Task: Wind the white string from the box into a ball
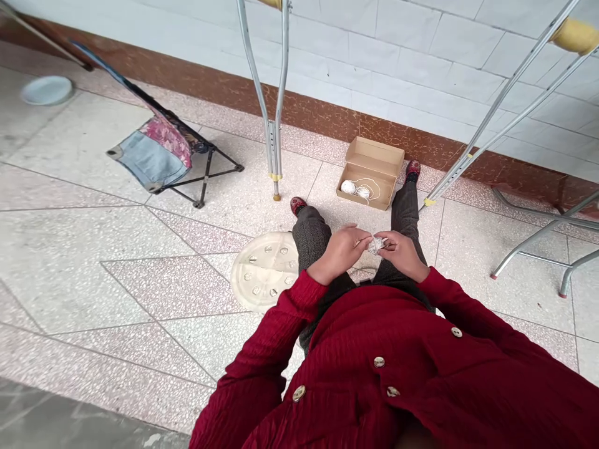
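Observation:
I sit in a red buttoned coat with both hands over my lap. My left hand and my right hand are closed together, pinching a small white piece between the fingertips; I cannot make out what it is. On the floor beyond my feet lies an open cardboard box with white balls of thread and a loose strand in it.
A round pale tray with several small pieces lies on the floor by my left knee. Two metal crutches lean on the tiled wall. A folding stool stands left, a plate far left, metal chair legs right.

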`<state>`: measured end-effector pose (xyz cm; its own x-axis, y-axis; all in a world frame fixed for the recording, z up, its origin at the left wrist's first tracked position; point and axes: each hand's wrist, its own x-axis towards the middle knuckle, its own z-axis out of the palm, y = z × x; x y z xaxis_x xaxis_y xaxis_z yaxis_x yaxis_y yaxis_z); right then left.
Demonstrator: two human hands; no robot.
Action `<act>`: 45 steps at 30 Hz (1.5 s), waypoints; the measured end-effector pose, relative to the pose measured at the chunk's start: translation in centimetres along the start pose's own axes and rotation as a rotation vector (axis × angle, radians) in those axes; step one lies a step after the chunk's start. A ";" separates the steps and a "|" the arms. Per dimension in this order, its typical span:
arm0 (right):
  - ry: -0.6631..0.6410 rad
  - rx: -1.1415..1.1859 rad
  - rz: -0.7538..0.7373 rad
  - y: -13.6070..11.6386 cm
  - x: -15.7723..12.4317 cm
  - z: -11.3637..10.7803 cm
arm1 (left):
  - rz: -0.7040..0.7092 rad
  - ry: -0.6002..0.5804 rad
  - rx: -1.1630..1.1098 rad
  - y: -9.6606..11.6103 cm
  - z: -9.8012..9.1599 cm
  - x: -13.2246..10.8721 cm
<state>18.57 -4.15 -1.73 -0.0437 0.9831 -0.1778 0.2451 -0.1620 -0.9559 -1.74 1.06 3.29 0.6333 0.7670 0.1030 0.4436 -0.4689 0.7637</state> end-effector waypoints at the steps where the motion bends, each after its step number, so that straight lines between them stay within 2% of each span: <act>1: -0.039 0.041 0.016 -0.3 -0.5 0.4 | 0.024 0.001 0.027 -0.3 -0.3 0.4; 3: -0.075 0.164 0.073 -1.3 -1.0 0.9 | 0.048 0.011 0.060 -0.8 -0.6 1.1; 7: -0.026 0.425 0.177 -3.5 -0.8 0.9 | -0.020 0.063 -0.054 -1.7 0.0 2.1; 13: 0.015 0.552 0.231 -6.0 -1.2 0.2 | -0.234 0.091 -0.352 -2.1 3.7 1.4; 15: 0.049 0.550 0.213 -6.2 -0.7 -0.2 | -0.282 0.067 -0.376 -1.8 4.9 0.7; 18: 0.162 0.462 0.097 -5.4 1.2 -1.4 | -0.212 -0.050 -0.298 -1.0 6.0 -0.4; 20: 0.271 0.327 0.007 -4.1 2.7 -2.4 | -0.135 -0.128 -0.226 -0.3 5.8 -1.0; 22: 0.314 0.157 -0.020 -2.5 3.5 -3.0 | -0.085 -0.148 -0.139 0.3 5.1 -1.3; 24: 0.220 0.057 0.021 -1.1 3.2 -2.9 | -0.047 -0.110 -0.042 0.5 3.9 -1.2; 26: 0.042 0.055 0.085 -0.4 1.9 -2.2 | -0.012 -0.054 0.046 0.3 2.6 -0.9; 29: -0.204 0.211 0.175 -0.9 -0.4 -1.0 | 0.002 -0.021 0.093 -0.5 1.4 -0.2; 31: -0.232 0.360 0.219 -2.1 -1.5 -0.7 | -0.026 -0.026 0.041 -0.9 1.3 0.2; 36: -0.096 0.596 0.308 -5.9 -1.9 -2.0 | -0.158 -0.003 -0.227 -0.7 3.5 0.3; 39: -0.017 0.656 0.294 -7.0 -0.5 -3.2 | -0.204 -0.076 -0.355 -0.2 4.9 -0.4; 42: 0.141 0.604 0.209 -6.2 1.8 -4.1 | -0.212 -0.168 -0.402 0.4 5.2 -1.1; 45: 0.259 0.348 0.091 -3.8 3.3 -4.1 | -0.169 -0.196 -0.312 0.7 4.3 -1.5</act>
<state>21.45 0.08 2.28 0.2180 0.9454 -0.2424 -0.1060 -0.2240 -0.9688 0.41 -2.30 0.96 0.6901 0.7098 -0.1413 0.3574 -0.1645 0.9193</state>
